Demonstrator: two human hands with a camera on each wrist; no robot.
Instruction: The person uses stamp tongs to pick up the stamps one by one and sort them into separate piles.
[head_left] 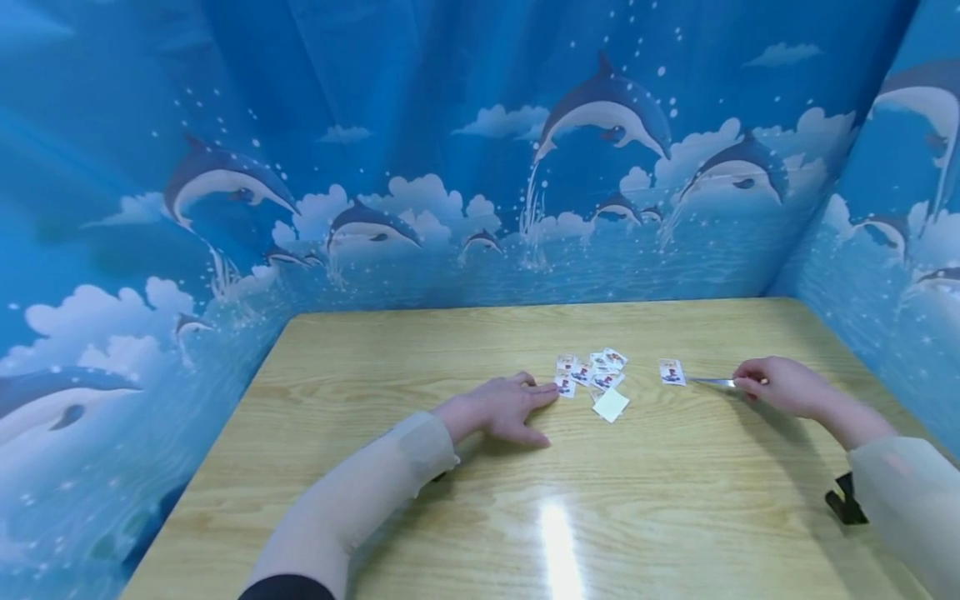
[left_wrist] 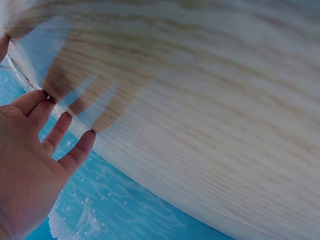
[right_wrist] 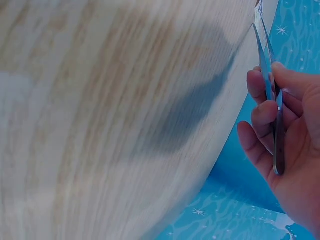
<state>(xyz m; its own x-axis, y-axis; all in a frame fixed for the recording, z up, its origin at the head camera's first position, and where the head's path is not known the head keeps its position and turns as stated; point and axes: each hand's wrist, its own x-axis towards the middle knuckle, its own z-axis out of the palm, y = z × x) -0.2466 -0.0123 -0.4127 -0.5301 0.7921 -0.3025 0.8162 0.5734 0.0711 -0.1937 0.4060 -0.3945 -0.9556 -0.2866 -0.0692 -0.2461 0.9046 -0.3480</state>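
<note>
My right hand (head_left: 780,385) pinches a pair of metal tweezers (right_wrist: 272,100) between thumb and fingers. In the head view the tweezers' tips reach the right edge of a small printed card (head_left: 672,372); whether they grip it I cannot tell. My left hand (head_left: 513,408) rests on the table with fingers spread, its fingertips at the left edge of a cluster of small printed cards (head_left: 581,373). Several of these cards overlap, and a blank pale square (head_left: 611,405) lies on the near side of them. The left wrist view shows the left hand's fingers (left_wrist: 80,150) fairly straight on the wood.
The wooden table (head_left: 360,375) runs back to a blue dolphin-print curtain (head_left: 450,167), which also hangs along the left and right sides. A bright light reflection lies on the table's near part. A black piece (head_left: 847,500) shows by the right sleeve.
</note>
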